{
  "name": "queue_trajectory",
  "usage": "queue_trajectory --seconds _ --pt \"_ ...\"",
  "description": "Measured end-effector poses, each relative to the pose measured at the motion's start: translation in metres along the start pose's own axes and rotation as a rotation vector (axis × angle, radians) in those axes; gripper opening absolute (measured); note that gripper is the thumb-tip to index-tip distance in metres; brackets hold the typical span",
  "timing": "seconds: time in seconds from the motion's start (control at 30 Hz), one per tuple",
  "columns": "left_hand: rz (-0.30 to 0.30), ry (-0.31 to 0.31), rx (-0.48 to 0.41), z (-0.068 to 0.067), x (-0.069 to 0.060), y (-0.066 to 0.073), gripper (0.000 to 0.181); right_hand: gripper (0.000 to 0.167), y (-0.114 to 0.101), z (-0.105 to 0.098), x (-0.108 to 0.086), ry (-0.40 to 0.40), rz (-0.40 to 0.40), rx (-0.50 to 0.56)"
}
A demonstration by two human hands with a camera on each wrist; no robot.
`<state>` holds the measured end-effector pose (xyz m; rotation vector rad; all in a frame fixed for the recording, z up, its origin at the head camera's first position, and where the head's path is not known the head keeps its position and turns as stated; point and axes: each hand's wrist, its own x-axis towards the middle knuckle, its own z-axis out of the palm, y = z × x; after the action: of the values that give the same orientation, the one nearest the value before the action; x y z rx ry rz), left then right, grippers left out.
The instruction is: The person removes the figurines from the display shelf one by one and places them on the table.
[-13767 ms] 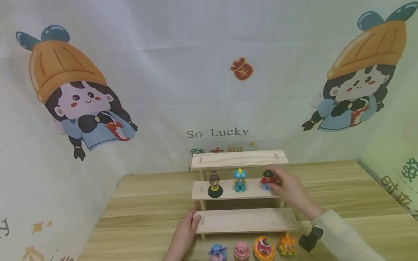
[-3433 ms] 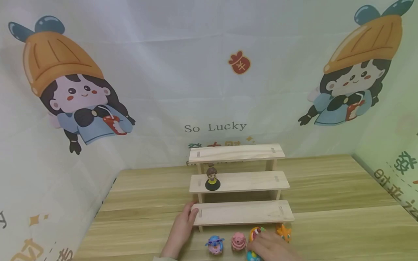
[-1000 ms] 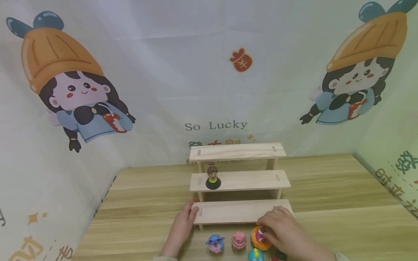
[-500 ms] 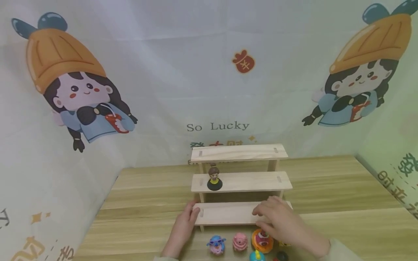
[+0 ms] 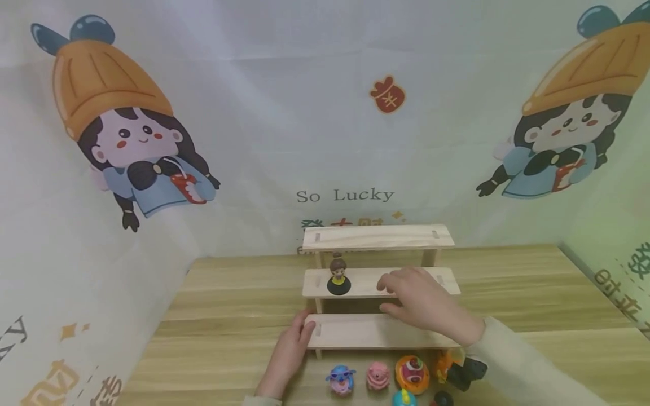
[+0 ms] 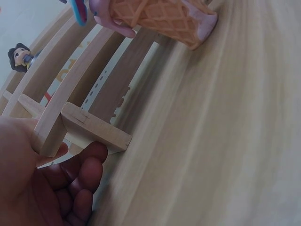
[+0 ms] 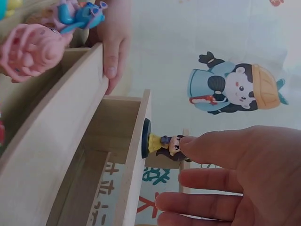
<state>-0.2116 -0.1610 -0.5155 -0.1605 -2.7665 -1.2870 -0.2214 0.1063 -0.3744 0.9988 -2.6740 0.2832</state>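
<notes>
My left hand (image 5: 288,352) grips the left end of a three-tier wooden display stand (image 5: 355,332) at its lowest board; in the left wrist view its fingers curl beneath that board. On the middle tier stands a small brown-haired figurine (image 5: 338,276) with a yellow dress and black base. Just right of it hovers my right hand (image 5: 424,301), fingers loosely bent, holding nothing. The right wrist view shows the thumb (image 7: 207,148) overlapping the figurine's head in the picture; whether they touch I cannot tell.
In front of the stand, toys sit on the wooden table (image 5: 218,338): a blue one with sunglasses (image 5: 341,380), a pink pig (image 5: 378,375), a round orange one (image 5: 412,374), a teal-capped figurine (image 5: 404,398), a black-haired one (image 5: 443,398). The wrist camera partly hides an orange toy (image 5: 443,365).
Two figurines that stood on the middle tier are now on the table. My right hand has risen from the front toys to the middle tier. The left hand stays on the stand.
</notes>
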Motion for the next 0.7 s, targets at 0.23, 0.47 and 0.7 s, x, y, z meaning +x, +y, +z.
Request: queue_trajectory --seconds 0.23,0.47,0.7 --pt "0.0 0.003 -0.004 0.001 0.001 0.001 0.046 0.054 0.003 0.01 0.032 -0.026 0.17 0.178" --pt "0.02 0.014 0.001 0.001 0.0 0.0 0.045 0.067 -0.005 0.023 0.061 -0.016 0.161 0.304" --pt "0.018 0.014 -0.005 0.0 -0.001 -0.001 0.046 0.06 -0.011 0.038 0.078 0.004 0.146 0.31"
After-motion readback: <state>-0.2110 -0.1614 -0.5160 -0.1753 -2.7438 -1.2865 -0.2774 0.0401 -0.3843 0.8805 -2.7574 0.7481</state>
